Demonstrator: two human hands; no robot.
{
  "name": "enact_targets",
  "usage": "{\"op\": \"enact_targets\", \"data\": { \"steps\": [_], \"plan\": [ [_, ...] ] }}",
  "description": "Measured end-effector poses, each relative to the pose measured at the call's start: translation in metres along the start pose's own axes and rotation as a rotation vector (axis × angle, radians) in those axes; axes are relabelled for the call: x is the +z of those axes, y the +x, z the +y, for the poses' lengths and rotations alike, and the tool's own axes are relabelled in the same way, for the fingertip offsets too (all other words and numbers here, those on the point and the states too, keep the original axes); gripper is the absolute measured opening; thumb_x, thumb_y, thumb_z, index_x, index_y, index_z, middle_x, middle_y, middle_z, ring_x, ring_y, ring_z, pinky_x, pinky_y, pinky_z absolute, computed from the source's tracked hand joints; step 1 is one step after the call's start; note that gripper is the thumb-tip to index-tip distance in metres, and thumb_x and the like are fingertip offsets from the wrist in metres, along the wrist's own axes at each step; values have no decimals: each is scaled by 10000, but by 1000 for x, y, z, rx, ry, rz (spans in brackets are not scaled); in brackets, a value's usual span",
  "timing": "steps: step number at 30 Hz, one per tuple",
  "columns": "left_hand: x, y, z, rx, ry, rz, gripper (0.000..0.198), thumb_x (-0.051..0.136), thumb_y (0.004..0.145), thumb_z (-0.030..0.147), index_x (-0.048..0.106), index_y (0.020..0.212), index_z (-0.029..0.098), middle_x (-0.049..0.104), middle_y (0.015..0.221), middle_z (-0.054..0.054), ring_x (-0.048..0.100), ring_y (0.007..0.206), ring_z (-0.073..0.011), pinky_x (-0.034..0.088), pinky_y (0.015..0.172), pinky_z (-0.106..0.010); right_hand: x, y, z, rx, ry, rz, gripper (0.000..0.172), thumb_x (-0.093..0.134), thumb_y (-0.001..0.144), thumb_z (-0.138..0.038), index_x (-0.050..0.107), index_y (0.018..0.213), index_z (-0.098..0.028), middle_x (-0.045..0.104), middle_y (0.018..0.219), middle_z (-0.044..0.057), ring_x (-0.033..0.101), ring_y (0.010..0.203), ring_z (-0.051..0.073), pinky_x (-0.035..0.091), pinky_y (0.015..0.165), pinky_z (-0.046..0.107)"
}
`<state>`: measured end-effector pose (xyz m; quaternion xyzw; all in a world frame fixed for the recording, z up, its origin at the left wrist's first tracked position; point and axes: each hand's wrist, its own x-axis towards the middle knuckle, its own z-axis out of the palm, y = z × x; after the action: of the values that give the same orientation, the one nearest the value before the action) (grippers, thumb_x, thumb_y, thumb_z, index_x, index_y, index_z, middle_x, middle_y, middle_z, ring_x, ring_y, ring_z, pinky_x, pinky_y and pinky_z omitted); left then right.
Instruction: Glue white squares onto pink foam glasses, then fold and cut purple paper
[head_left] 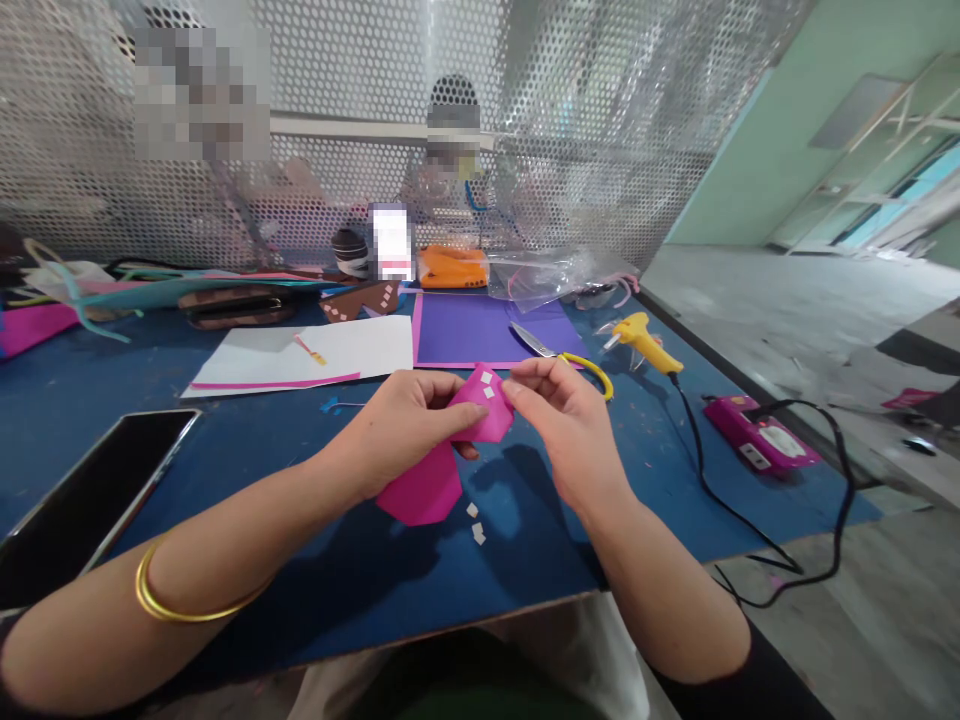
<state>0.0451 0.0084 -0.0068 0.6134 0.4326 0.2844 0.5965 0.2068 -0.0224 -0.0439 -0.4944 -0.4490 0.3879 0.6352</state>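
Hands are closest to me, just above the near part of the blue table. A gold bangle rings the left arm. The left hand pinches the pink paper near its middle. The right hand pinches its top corner with the fingertips. So the paper sits between both hands, with its lower end hanging down towards the table. Two small white squares sit on the top part, just beside the right fingers. I think a soft, steady grip is best here, so the paper lies flat and the squares do not slide. More white bits lie on the table just under the paper. A black phone lies off to the left. Farther out I see scissors, a yellow glue gun and a purple sheet, well apart from the hands.
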Motion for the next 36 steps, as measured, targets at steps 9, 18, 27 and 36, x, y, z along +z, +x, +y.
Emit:
{"op": "enact_targets", "data": {
  "steps": [9,18,27,36],
  "plan": [
    [-9,-5,10,-19,-19,47,200,730,754,376,671,759,186,627,520,20,598,456,-128,454,458,-222,-66,29,-7,-346,-664,339,182,653,784,-297,620,936,-203,691,864,40,645,794,202,511,790,385],
    [-11,-6,13,-29,-16,39,162,727,724,328,663,757,183,641,515,-6,609,489,-132,463,471,-216,-135,95,-15,140,-1839,116,429,546,824,-244,580,1203,-46,605,1218,258,591,1150,384,439,899,463],
    [-15,-2,10,-30,-33,17,140,729,728,285,667,791,175,644,572,14,633,529,-118,495,513,-211,-153,108,13,140,-1804,97,402,505,843,-216,575,1195,-35,583,1208,255,637,1073,366,465,838,430],
    [-14,0,5,-19,-31,31,111,703,764,249,652,814,164,640,577,31,644,524,-104,500,517,-190,-157,113,20,109,-1730,218,425,555,805,-231,601,1197,-72,563,1213,229,650,1027,343,469,856,425]
  ]
}}
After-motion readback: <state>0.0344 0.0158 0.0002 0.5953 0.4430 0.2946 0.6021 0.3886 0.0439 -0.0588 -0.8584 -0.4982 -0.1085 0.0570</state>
